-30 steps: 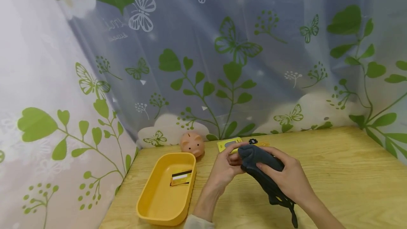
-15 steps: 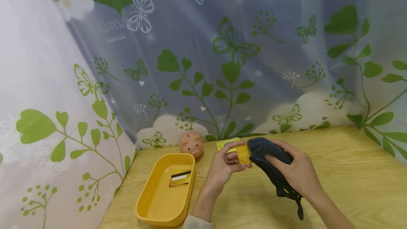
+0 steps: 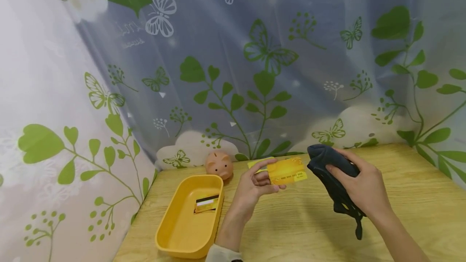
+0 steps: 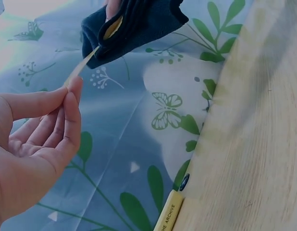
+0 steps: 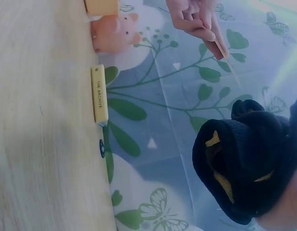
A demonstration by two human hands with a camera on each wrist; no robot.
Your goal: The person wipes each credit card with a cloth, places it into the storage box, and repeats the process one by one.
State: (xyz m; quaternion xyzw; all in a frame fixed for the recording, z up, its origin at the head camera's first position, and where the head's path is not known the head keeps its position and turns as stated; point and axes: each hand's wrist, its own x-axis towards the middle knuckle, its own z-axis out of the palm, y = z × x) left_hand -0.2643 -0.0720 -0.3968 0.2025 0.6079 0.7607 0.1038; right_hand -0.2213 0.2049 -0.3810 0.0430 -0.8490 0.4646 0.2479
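A gold bank card (image 3: pixel 287 171) is pinched between the thumb and fingers of my left hand (image 3: pixel 250 193), its printed face toward the head camera. Seen edge-on in the left wrist view, the card (image 4: pixel 81 67) is a thin strip. My right hand (image 3: pixel 364 187) grips a dark blue cloth pouch (image 3: pixel 333 173) with a cord dangling below it. In the head view a small gap separates card and pouch. The right wrist view shows yellow patches in the folds of the pouch (image 5: pixel 249 159); what else it contains is hidden.
A yellow tray (image 3: pixel 182 229) stands at the left with a striped card (image 3: pixel 206 203) inside. Behind it sits a pink piggy bank (image 3: pixel 219 165). A yellow book-like box (image 5: pixel 99 96) and a black round piece (image 5: pixel 102 148) lie along the table's back edge, by the patterned curtain.
The gold card, hidden at first, has come out of the pouch into full view in my left hand. My right hand has drawn the pouch away to the right and slightly up.
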